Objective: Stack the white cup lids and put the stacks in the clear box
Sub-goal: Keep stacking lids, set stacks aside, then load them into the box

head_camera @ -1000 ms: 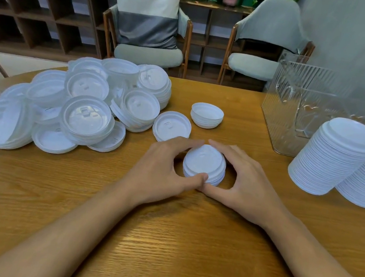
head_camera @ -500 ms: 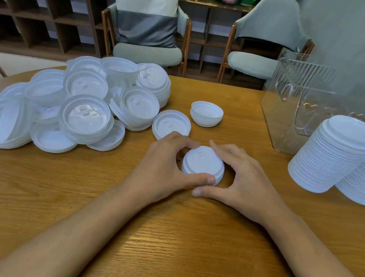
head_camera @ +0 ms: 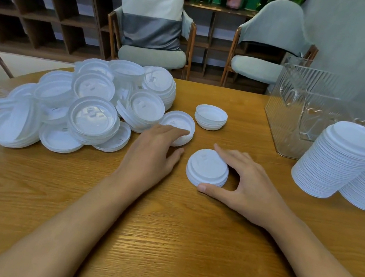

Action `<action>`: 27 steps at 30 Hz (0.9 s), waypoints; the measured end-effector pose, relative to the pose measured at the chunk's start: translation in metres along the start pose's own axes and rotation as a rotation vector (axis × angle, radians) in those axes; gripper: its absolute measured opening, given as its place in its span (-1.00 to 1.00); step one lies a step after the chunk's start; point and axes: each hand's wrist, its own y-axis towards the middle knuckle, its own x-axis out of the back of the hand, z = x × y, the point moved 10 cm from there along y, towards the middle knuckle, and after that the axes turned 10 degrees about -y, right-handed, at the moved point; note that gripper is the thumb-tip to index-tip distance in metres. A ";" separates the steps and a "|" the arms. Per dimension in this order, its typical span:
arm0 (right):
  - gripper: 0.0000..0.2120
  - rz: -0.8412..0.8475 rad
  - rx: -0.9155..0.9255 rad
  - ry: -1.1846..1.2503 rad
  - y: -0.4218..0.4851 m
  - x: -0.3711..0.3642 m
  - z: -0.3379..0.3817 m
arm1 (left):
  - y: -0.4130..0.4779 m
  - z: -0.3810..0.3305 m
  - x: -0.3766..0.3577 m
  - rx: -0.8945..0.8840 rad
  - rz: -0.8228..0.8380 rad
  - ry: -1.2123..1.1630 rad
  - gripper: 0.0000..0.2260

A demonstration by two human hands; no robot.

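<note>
One round ribbed stack [head_camera: 208, 167] (white plastic) gripped by right hand [head_camera: 250, 186]; left hand [head_camera: 152, 152] relaxed.

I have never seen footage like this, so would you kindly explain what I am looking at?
No machine here: a person works with bare hands, filmed by a camera worn on their head, looking down. On the wooden table lie a loose pile of white lids at the left, tall stacks at the right beside the clear box, and a small upturned stack between. The right hand holds a short stack; the left hand touches one upturned lid.
</note>
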 end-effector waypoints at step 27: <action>-0.05 -0.082 0.018 0.090 0.001 0.003 -0.005 | -0.006 -0.004 -0.006 0.245 0.012 -0.547 -0.62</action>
